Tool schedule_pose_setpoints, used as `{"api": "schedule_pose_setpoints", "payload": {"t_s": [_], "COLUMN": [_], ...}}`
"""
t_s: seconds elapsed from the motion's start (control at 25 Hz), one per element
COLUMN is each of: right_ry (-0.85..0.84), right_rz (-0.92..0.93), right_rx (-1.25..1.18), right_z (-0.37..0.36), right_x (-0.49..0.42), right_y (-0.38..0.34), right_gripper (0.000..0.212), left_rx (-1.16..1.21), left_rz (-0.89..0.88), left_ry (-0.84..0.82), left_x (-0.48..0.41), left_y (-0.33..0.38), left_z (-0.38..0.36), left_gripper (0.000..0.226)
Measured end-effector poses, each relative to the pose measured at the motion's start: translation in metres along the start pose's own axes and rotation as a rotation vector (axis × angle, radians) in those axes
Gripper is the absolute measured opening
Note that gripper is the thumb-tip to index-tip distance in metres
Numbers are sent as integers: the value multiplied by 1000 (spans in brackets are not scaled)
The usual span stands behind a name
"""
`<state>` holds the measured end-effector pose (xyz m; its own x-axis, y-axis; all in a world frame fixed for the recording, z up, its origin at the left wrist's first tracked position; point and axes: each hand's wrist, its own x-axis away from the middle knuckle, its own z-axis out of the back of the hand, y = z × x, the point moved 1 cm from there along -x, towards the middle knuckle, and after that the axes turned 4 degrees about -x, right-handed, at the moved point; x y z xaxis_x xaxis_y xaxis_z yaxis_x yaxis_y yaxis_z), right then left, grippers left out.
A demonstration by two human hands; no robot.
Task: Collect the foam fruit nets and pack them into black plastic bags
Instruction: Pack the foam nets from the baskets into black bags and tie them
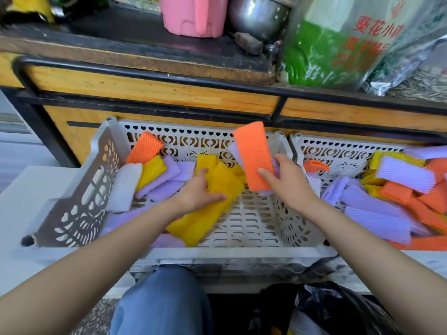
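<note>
So, the right hand [290, 182] is clamped on an orange net [252, 155], thumb across its front; the net stands nearly upright over the crate [79, 189], long axis running up and a bit left, far end toward the back wall; a purple net [232, 151] peeks out behind it in the same grip. The left hand [198, 192] grips a yellow net [205, 221] near its far end; that one lies on a diagonal, near end low and left toward the person, far end up and right. More nets crowd the crate's left half; orange, yellow, purple, plus 1 white net [124, 187] leaning by the left wall. A 2nd crate [338, 146] just to the right is piled with purple, orange and yellow ones. The black bag [338, 308] sits low in front of the crates, beside a knee [164, 303] in jeans. Behind is a wooden counter [145, 90] with a pink jug [193, 15] and a steel pot [256, 15].
</note>
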<state>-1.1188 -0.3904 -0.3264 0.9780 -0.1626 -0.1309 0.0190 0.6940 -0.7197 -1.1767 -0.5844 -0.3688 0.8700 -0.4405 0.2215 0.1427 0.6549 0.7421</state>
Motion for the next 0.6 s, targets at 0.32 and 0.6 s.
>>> {"api": "schedule_pose_setpoints", "payload": {"t_s": [0.32,0.6], "right_ry": [-267,-332], "right_rz": [-58,-97], "right_rx": [-482,-438], "right_z": [-13,-51], "right_x": [34,29], "right_y": [-65,-83], "right_gripper": [31,31], "left_rx": [601,865], "left_rz": [-52,-264], "left_ry": [472,119], "left_x": [32,60], "left_y": [5,2], "left_z": [21,31], "left_gripper": [36,57]}}
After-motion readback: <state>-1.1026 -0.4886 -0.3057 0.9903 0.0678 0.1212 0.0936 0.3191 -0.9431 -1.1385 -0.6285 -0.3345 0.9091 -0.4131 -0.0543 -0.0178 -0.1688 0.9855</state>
